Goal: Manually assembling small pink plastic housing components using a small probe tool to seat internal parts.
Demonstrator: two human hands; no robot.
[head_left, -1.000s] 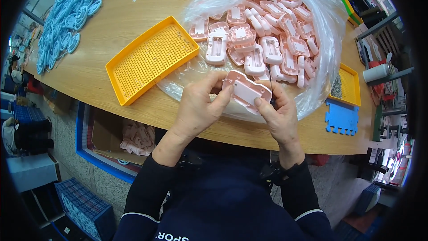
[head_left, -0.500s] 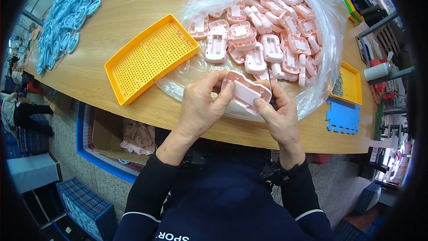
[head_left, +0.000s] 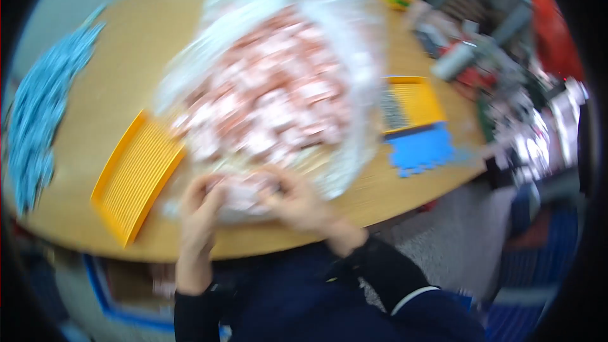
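The picture is badly blurred by head motion. My left hand and my right hand grip one pink plastic part between them, just above the near edge of the round wooden table. Right behind my hands lies an open clear plastic bag heaped with several more pink parts. My dark sleeves come in from the lower edge.
A yellow perforated tray lies left of the bag. A second yellow tray and a blue flat piece lie to its right. Blue parts are piled along the table's left edge. Cluttered shelves stand at right.
The view has swung and blurred, so the table now sits left and turned. Both hands still hold the pink part near the table edge.
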